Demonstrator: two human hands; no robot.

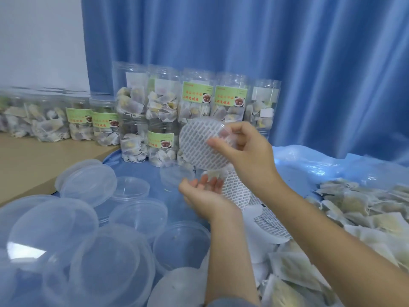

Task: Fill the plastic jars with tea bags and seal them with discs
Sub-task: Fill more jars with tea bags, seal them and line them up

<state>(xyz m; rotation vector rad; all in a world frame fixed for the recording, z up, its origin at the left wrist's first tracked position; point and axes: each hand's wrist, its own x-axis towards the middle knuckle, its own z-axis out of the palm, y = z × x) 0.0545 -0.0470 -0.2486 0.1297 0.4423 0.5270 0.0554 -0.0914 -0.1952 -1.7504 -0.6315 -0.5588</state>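
Note:
My right hand (pixel 245 151) pinches a round white sealing disc (pixel 199 142) with a grey printed pattern, held up in front of the stacked jars. Just below it my left hand (pixel 203 193) lies palm up with its fingers fairly straight, against a clear plastic piece (pixel 177 175); whether it is a lid or a jar is unclear. More printed discs (pixel 271 222) lie spread on the blue cloth under my right forearm. A loose heap of tea bags (pixel 365 213) covers the right side. Filled, labelled plastic jars (pixel 163 111) stand stacked at the back.
Several clear plastic lids (pixel 88 182) are piled over the left foreground. A row of lower filled jars (pixel 46 120) stands on a wooden table (pixel 26 165) at left. A blue cloth (pixel 137 167) covers the work surface, and a blue curtain (pixel 287 52) hangs behind.

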